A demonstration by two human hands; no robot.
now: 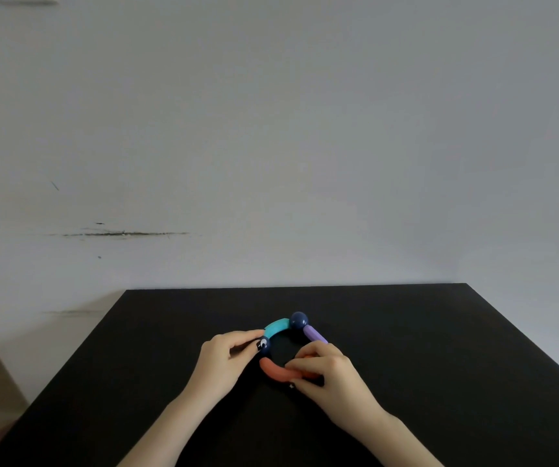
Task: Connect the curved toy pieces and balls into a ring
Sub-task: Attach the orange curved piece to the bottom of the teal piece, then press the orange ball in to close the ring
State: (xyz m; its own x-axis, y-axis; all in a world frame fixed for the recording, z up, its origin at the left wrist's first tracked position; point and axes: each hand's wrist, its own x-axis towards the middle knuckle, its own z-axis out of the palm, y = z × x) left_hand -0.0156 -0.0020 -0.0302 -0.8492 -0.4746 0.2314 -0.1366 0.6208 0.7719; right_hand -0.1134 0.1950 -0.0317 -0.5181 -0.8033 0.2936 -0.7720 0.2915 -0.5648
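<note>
- Head view, setting: a matte black rectangular table (406, 348) stands against a pale grey wall (271, 129) marked with dark horizontal scuffs at the left.
- Head view, partial ring: the toy pieces lie on the table near its middle, forming an arc that is closed at the far side.
- Head view, far joint: a glossy dark navy ball (298, 320) sits at the far point of the arc, touching a curved turquoise plastic piece (276, 327) on its left and a curved lilac plastic piece (315, 334) on its right.
- Head view, left joint: a second dark navy ball (264, 344), showing a white glint, sits at the near end of the turquoise piece; just below it lies the left end of a curved orange plastic piece (274, 369). Whether ball and orange piece touch cannot be told.
- Head view, left hand (224, 355): the fingers are curled, with thumb and forefinger closed around the second navy ball at the end of the turquoise piece.
- Head view, right hand (322, 369): the fingers are bent and pinch the right part of the orange piece, covering its right end and the near end of the lilac piece; the joint under the hand is hidden.
- Head view, forearms: both bare forearms enter from the lower edge and converge on the toy.
</note>
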